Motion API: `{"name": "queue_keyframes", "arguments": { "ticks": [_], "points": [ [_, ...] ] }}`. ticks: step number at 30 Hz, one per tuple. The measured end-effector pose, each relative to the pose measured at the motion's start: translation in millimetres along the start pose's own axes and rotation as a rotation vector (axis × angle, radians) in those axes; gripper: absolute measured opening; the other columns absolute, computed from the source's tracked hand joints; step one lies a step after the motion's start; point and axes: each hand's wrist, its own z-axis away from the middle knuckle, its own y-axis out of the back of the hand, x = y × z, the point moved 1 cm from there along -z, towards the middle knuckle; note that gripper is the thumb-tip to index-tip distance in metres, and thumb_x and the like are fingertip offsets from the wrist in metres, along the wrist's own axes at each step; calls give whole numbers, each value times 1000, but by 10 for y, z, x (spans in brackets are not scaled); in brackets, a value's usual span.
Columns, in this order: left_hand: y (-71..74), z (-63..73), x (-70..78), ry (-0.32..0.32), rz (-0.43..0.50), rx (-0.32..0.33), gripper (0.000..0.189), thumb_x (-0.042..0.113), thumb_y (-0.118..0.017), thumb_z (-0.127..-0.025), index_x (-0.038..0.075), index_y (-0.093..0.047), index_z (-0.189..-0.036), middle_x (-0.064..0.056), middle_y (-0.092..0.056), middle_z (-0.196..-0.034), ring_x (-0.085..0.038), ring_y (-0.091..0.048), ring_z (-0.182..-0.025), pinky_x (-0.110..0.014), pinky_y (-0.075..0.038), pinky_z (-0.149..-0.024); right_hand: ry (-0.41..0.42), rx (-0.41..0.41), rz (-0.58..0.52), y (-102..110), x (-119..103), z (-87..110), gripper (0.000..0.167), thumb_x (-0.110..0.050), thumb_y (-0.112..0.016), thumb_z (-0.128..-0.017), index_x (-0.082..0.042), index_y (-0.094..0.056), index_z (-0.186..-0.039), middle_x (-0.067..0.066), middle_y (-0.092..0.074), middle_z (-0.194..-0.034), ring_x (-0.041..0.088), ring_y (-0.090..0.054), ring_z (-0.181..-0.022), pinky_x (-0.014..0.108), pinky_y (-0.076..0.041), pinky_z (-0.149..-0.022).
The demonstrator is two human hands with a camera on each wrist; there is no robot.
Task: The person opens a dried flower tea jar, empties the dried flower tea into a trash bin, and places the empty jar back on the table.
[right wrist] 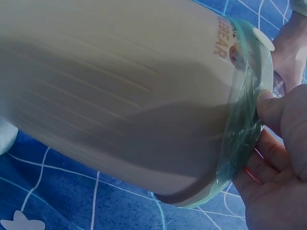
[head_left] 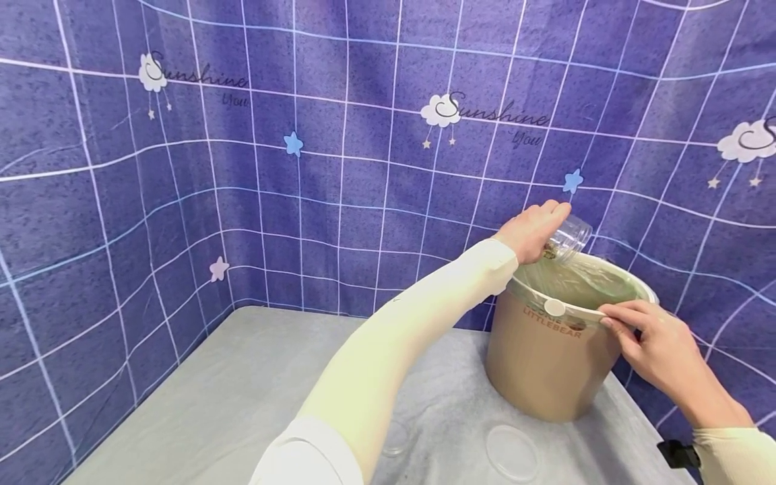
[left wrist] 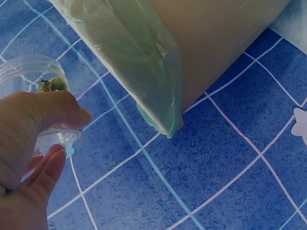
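Note:
A clear plastic jar point(head_left: 570, 237) is gripped by my left hand point(head_left: 535, 229) and held tilted above the mouth of a tan trash bin point(head_left: 548, 367). Inside the jar, in the left wrist view, some small brownish-green dried pieces point(left wrist: 53, 85) show near the thumb. A thin green bag point(left wrist: 144, 62) lines the bin and folds over its rim. On the near right side of that rim, my right hand point(head_left: 657, 343) pinches the edge with thumb and fingers. The right wrist view shows the thumb on the lined rim point(right wrist: 244, 115).
Two clear round plastic pieces lie on the grey table cover: a lid point(head_left: 512, 453) in front of the bin and a fainter disc point(head_left: 396, 438) by the left forearm. A blue checked curtain point(head_left: 364, 168) hangs close behind the bin and along the left side.

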Motion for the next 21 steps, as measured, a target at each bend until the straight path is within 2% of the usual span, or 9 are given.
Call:
{"name": "queue_keyframes", "arguments": {
  "ticks": [7,13,21],
  "points": [
    [-56,-19,18,-49,-23,10,60,-4,-64,-91,11,-43,-146,-3,-55,-140,-23,-62,-122,-26,-46,-107,3,4,5,-11,5,-7,25,2,-78,-75,-4,-80,-98,10,-74,-94,21,-62,-80,37,-43,-74],
    [-62,-50,35,-42,-26,-10,62,-6,-59,-93,14,-41,-149,-2,-54,-143,-22,-62,-124,-27,-46,-107,-3,5,0,-5,9,-11,26,3,-78,-73,-5,-80,-98,9,-74,-94,16,-61,-80,37,-43,-74],
    [-58,-63,58,-45,-18,-53,58,-4,-56,-99,16,-39,-151,1,-49,-150,-19,-58,-129,-26,-44,-109,0,8,-5,-8,9,6,25,2,-77,-74,-4,-79,-98,10,-73,-93,17,-60,-82,37,-42,-75]
  ]
}}
